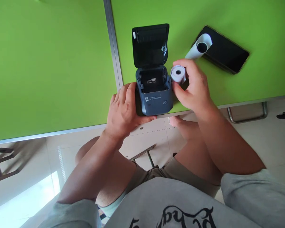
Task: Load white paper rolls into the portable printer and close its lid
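Observation:
A dark blue label printer [156, 103] stands near the table's front edge with its black lid [150, 47] raised and its compartment showing. My left hand [123, 109] is wrapped round the printer's left side, thumb along its front bottom edge. Just right of the printer, my right hand [194, 85] grips a small white paper roll [178, 72] between thumb and fingers, its core facing up. Behind that hand, a longer white roll [196, 49] with a dark core leans by a black phone [228, 52].
The green table [52, 69] has a metal seam [112, 44] left of the printer and a metal front edge. My legs are below it. Metal stool frames [248, 122] show on the floor at right and left.

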`<state>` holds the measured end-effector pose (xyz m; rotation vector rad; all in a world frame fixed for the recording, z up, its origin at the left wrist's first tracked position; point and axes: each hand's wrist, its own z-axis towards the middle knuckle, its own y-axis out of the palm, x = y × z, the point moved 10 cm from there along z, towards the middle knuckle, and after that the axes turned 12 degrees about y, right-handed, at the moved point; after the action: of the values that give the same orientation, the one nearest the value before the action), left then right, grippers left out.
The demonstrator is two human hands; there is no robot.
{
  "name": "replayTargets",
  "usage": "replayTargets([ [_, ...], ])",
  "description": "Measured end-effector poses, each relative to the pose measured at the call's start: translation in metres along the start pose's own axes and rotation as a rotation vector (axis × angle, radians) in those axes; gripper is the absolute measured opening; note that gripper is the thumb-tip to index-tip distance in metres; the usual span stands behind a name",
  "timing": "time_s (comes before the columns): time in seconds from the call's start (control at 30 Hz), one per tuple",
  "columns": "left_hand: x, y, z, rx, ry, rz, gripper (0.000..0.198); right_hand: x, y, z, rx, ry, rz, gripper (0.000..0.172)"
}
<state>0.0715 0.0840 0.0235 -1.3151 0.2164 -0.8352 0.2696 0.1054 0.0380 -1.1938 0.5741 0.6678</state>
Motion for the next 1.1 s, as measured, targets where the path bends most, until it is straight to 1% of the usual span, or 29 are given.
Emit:
replayTargets([
  [0.07, 0.000, -0.001, 0.000, 0.010, 0.000, 0.012, 0.118, 0.006, -0.003, 0.001, 0.047, 0.018, 0.017, 0.037],
  [0.17, 0.001, -0.001, 0.000, 0.000, 0.000, 0.006, 0.114, 0.015, -0.005, 0.004, 0.102, 0.043, 0.123, 0.048],
  [0.2, 0.001, 0.000, 0.000, -0.008, 0.000, 0.000, 0.113, 0.014, -0.006, 0.006, 0.127, 0.035, 0.161, 0.049],
  [0.27, 0.001, 0.000, 0.000, -0.017, -0.001, -0.005, 0.111, 0.005, -0.014, 0.009, 0.195, -0.023, 0.223, 0.044],
  [0.37, 0.002, -0.001, 0.001, -0.018, 0.003, -0.007, 0.111, -0.027, -0.028, 0.009, 0.281, -0.172, 0.274, 0.031],
  [0.43, 0.002, -0.001, 0.000, -0.013, 0.005, -0.010, 0.111, -0.049, -0.027, 0.009, 0.248, -0.222, 0.218, 0.025],
  [0.5, 0.002, -0.001, 0.000, -0.015, 0.007, -0.009, 0.111, -0.065, -0.017, 0.011, 0.144, -0.208, 0.096, 0.020],
  [0.6, 0.001, 0.000, 0.000, -0.020, 0.003, 0.003, 0.110, -0.073, 0.003, 0.013, -0.030, -0.164, -0.014, 0.013],
  [0.67, 0.001, 0.000, -0.001, -0.023, -0.006, 0.011, 0.111, -0.073, 0.012, 0.015, -0.091, -0.140, -0.026, 0.017],
  [0.77, 0.001, 0.001, -0.001, -0.041, -0.017, 0.006, 0.113, -0.068, 0.018, 0.017, -0.112, -0.099, -0.005, 0.021],
  [0.9, 0.002, 0.003, -0.001, -0.063, -0.025, -0.016, 0.113, -0.060, 0.019, 0.017, -0.091, -0.065, 0.053, 0.012],
  [1.1, 0.002, 0.004, -0.001, -0.064, -0.019, -0.029, 0.115, -0.056, 0.016, 0.013, -0.050, -0.065, 0.086, 0.006],
])
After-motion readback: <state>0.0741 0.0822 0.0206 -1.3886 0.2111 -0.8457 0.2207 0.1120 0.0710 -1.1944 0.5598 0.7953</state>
